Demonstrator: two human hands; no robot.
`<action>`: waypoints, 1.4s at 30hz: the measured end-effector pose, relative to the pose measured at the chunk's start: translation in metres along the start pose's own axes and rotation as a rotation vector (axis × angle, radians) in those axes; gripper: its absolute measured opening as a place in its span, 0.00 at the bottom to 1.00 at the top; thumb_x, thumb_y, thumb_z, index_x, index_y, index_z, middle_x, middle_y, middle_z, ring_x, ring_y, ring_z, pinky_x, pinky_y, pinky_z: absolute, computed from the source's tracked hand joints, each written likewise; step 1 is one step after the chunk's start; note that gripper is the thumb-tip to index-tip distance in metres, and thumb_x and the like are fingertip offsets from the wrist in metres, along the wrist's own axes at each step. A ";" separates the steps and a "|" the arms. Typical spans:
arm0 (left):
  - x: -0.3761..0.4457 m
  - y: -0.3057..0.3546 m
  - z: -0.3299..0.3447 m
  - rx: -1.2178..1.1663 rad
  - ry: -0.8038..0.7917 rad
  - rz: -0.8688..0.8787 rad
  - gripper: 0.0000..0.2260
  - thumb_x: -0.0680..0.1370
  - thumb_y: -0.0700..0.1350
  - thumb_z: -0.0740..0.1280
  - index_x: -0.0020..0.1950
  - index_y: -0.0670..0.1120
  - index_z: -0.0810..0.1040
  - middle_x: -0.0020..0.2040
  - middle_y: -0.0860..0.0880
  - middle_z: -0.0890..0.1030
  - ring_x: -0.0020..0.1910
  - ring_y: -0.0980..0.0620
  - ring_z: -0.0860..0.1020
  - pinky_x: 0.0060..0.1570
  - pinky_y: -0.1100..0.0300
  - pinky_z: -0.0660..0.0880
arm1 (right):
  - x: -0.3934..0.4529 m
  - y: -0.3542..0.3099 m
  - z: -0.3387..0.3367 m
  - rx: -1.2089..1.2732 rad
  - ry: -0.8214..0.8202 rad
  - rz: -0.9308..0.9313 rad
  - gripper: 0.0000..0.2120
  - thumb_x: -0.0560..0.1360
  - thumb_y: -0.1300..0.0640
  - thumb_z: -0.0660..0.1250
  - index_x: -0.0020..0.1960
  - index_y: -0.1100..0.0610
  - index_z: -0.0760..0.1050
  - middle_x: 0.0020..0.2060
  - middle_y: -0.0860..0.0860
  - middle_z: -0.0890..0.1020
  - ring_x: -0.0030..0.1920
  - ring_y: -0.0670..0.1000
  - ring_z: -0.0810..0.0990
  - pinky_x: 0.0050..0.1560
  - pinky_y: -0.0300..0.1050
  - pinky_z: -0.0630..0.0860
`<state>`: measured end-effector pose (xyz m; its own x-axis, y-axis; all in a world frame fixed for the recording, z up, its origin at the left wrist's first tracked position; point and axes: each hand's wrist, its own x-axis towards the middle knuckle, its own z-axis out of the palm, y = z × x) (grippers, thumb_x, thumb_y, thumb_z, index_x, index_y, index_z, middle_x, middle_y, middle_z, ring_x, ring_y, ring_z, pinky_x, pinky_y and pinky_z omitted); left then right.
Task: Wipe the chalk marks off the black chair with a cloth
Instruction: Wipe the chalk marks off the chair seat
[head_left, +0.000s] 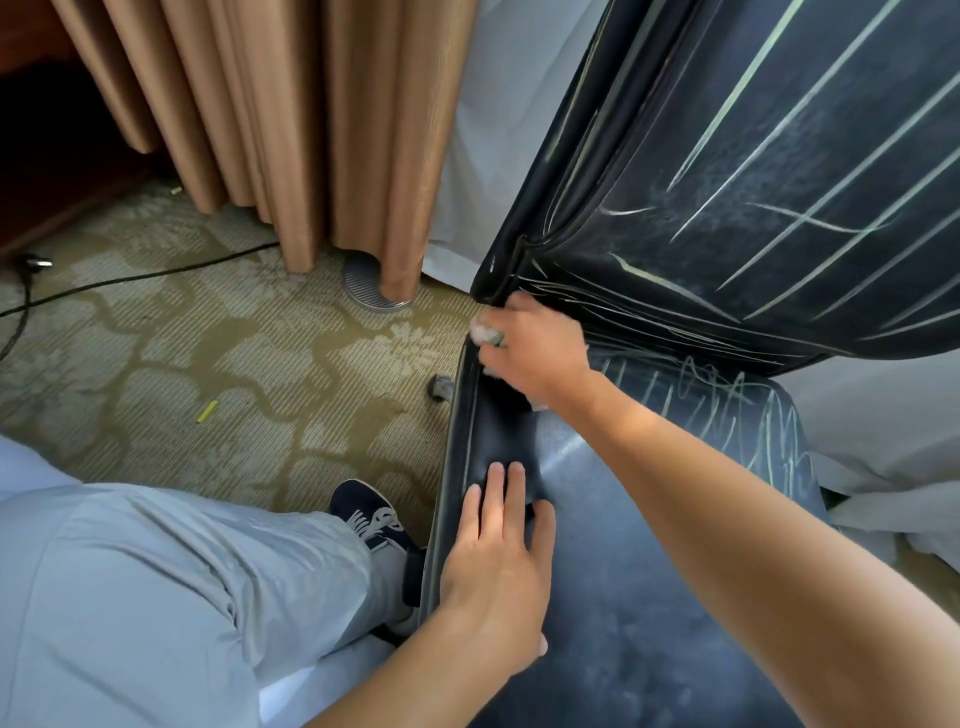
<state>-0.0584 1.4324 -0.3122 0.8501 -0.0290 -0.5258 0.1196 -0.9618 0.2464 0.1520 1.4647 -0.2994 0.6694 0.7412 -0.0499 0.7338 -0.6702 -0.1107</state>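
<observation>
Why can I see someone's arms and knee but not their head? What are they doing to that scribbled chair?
The camera sits on the person's head and looks down, so you see what they see: their own arms, a knee in grey trousers and one dark shoe. There is just this one picture, from that one spot.

The big dark thing is a black chair. Pale chalk marks cover its back and the far part of its seat. The near part of the seat looks mostly wiped.

The right hand is bunched around a whitish cloth, pressing it where the seat meets the back. The left hand lies flat on the seat, holding nothing, probably steadying the chair.

On the patterned carpet lies a small yellow stick, maybe chalk.
</observation>
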 end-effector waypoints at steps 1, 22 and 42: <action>0.000 0.000 0.000 -0.005 -0.003 0.001 0.55 0.76 0.61 0.73 0.83 0.41 0.36 0.75 0.30 0.23 0.75 0.30 0.24 0.78 0.37 0.31 | -0.004 -0.002 0.001 -0.017 -0.039 -0.095 0.09 0.73 0.49 0.68 0.53 0.44 0.82 0.49 0.47 0.77 0.47 0.56 0.81 0.44 0.49 0.76; 0.001 -0.001 -0.004 0.022 0.048 0.030 0.51 0.74 0.55 0.71 0.82 0.40 0.39 0.78 0.30 0.29 0.77 0.30 0.25 0.77 0.34 0.34 | -0.071 0.034 0.017 0.089 -0.004 -0.023 0.13 0.74 0.46 0.69 0.58 0.44 0.79 0.46 0.46 0.73 0.41 0.53 0.77 0.40 0.49 0.77; -0.019 0.012 0.010 0.006 0.119 0.019 0.47 0.78 0.57 0.70 0.84 0.41 0.43 0.81 0.32 0.34 0.80 0.30 0.33 0.79 0.36 0.37 | -0.083 0.014 -0.001 0.020 -0.056 -0.114 0.07 0.75 0.48 0.67 0.53 0.41 0.77 0.44 0.45 0.73 0.41 0.50 0.76 0.38 0.46 0.73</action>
<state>-0.0786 1.4188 -0.3073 0.9071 -0.0148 -0.4206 0.1003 -0.9630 0.2501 0.1064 1.3936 -0.2962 0.5740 0.8137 -0.0911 0.8018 -0.5812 -0.1390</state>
